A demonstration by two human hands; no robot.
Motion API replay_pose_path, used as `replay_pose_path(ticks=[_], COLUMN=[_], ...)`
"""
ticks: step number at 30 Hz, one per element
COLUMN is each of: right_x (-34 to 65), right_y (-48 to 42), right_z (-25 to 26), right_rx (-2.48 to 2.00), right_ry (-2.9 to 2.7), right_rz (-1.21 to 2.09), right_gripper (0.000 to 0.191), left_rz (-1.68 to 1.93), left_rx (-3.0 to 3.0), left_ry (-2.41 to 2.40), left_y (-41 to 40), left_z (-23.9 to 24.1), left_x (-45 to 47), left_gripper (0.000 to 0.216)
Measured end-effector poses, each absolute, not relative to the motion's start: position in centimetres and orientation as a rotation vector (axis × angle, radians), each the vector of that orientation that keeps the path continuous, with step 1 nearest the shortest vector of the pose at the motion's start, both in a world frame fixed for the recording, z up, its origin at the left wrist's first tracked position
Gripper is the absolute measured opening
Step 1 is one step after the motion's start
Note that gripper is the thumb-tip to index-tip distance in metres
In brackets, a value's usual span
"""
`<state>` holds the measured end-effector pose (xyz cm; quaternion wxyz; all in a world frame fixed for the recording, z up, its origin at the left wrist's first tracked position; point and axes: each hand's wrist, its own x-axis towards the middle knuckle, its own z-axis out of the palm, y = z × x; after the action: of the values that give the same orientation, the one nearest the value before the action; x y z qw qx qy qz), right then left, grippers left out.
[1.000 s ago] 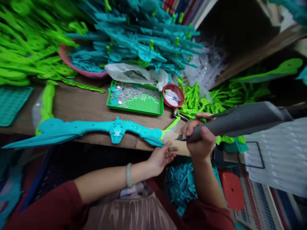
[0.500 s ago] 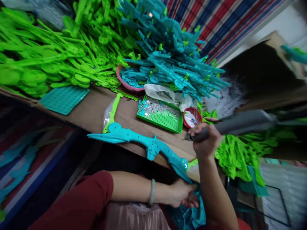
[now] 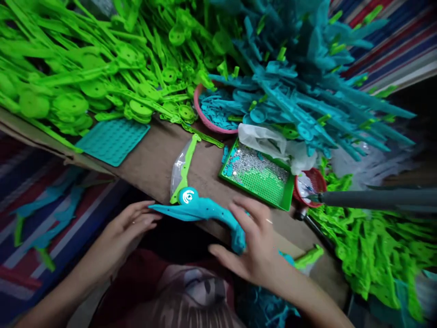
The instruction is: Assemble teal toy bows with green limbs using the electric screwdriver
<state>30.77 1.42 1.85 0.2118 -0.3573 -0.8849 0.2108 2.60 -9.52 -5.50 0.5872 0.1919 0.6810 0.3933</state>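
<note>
A blue plastic toy bow (image 3: 216, 210) with green end pieces lies along the table's front edge. My left hand (image 3: 136, 221) is at its left pointed tip, fingers stretched out; I cannot tell whether they touch it. Over the middle of the bow is my right hand (image 3: 254, 239), thumb and fingers apart, hiding part of the bow. A green end piece (image 3: 184, 171) with a clear plastic sheet extends from the left end. To the right, a dark grey electric screwdriver (image 3: 368, 199) points its tip toward the red basket (image 3: 312, 184), out of my hands.
A green tray (image 3: 256, 193) holds screws and small blue pieces. Behind are a pink bowl (image 3: 201, 116) of blue parts, heaped green parts (image 3: 102, 68) and stacked blue bows (image 3: 290, 91). A teal mat (image 3: 116, 141) lies left; a black-handled tool (image 3: 317, 232) lies right.
My right hand has let go of the electric screwdriver and moved left over the bow. My left hand has moved from the bow's right end to its left tip. The view has shifted.
</note>
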Motion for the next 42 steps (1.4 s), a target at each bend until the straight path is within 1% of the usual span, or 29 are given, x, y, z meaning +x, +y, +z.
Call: replay_pose_path(ticks=[2,3,5,7,8,11,15,18,26,32,35,37,39,42], right_x=[27.7,26.5,25.1,24.8,24.9,25.6,26.4,26.8,26.9,27.0,27.1,27.2,27.4,27.6], right_y=[2.2,2.7,3.6,3.6,3.2,1.7,0.5,0.6,1.2,0.9,0.7,0.6,0.6,0.3], right_z=[0.3,-0.5,-1.8,-2.5,-2.7,-2.7,-2.7,-2.8,-3.0,-3.1,-3.1,-3.1,-3.2,-3.6], right_rx=[-0.990,-1.008,-1.040,-1.002,-0.965,-0.820,-0.722,-0.720,-0.712,-0.706,-0.701,-0.691,-0.702,-0.721], right_ry=[-2.592,-2.653,-2.740,-2.769,-2.777,-2.807,-2.845,-2.849,-2.842,-2.864,-2.886,-2.900,-2.910,-2.921], right_rz=[0.679,0.764,0.946,1.066,1.081,0.997,0.885,0.858,0.861,0.816,0.753,0.720,0.713,0.721], right_gripper=[0.085,0.087,0.077,0.066,0.065,0.069,0.071,0.072,0.070,0.068,0.072,0.076,0.079,0.082], left_rz=[0.920,0.932,0.987,1.079,1.104,1.070,1.056,1.096,1.132,1.245,1.238,1.190,1.159,1.198], left_rx=[0.426,0.420,0.371,0.278,0.254,0.346,0.479,0.502,0.662,0.586,0.487,0.381,0.278,0.116], left_ry=[1.429,1.361,1.267,1.250,1.264,1.338,1.427,1.467,1.106,1.223,1.324,1.294,1.137,0.938], left_y=[-9.6,-9.7,-10.1,-10.7,-11.0,-11.7,-12.1,-12.4,-11.8,-11.7,-12.3,-12.9,-13.5,-14.0], left_z=[-5.7,-5.9,-6.3,-6.8,-7.1,-7.9,-8.8,-9.4,-9.3,-10.1,-9.9,-9.5,-9.0,-8.3], left_x=[3.7,4.3,5.5,6.3,6.6,7.1,8.0,8.8,7.4,9.1,9.8,9.8,9.6,9.3], left_gripper=[0.042,0.036,0.029,0.030,0.032,0.035,0.020,0.019,0.010,0.013,0.016,0.019,0.029,0.057])
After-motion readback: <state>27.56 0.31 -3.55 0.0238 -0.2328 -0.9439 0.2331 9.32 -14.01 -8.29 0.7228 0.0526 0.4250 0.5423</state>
